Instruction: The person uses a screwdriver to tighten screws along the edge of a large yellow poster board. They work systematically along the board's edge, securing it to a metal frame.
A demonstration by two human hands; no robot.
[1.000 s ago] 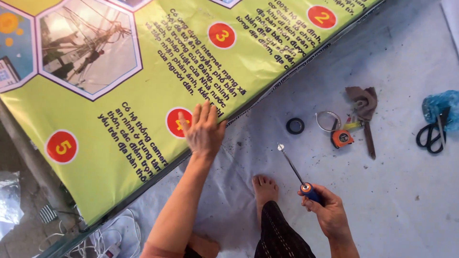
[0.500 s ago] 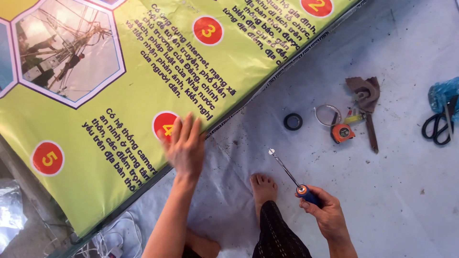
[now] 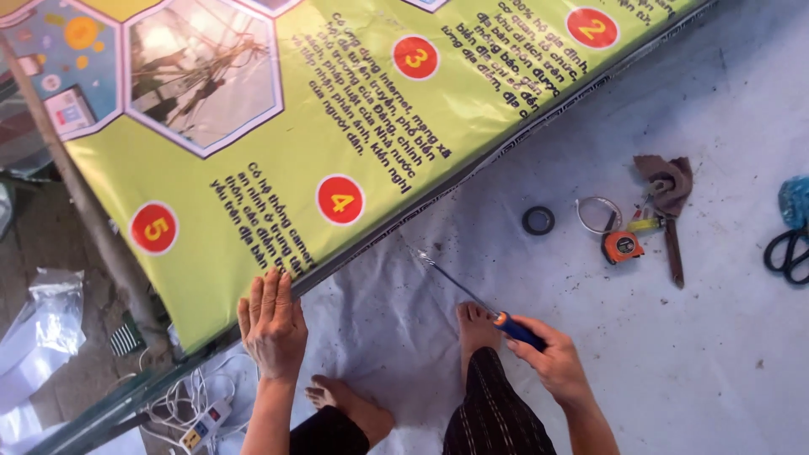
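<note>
- Down on the floor, on a white tarp (image 3: pixel 691 354), w/ a big yellow-green banner (image 3: pixel 253 194) lying at an angle in front of me.
- Left hand (image 3: pixel 271 324) is flat on the banner's lower edge, fingers (image 3: pixel 268 291) spread out straight, palm down, not gripping anything.
- Right hand (image 3: pixel 552 362) is closed around the blue handle of a screwdriver (image 3: pixel 472 295); the orange collar shows just past my fingers.
- Screwdriver shaft points up-left, tip right by the banner's dark frame edge (image 3: pixel 472 181); can't tell if it's actually touching.
- Both my bare feet are on the tarp btwn the two hands.
- Off to the right: black tape roll (image 3: pixel 538 221), wire ring (image 3: pixel 597 215), orange tape measure (image 3: pixel 622 247), brown cloth (image 3: pixel 666 181) and black scissors (image 3: pixel 785 253).
- Bottom left: white power strip (image 3: pixel 206 424) w/ its cord.
</note>
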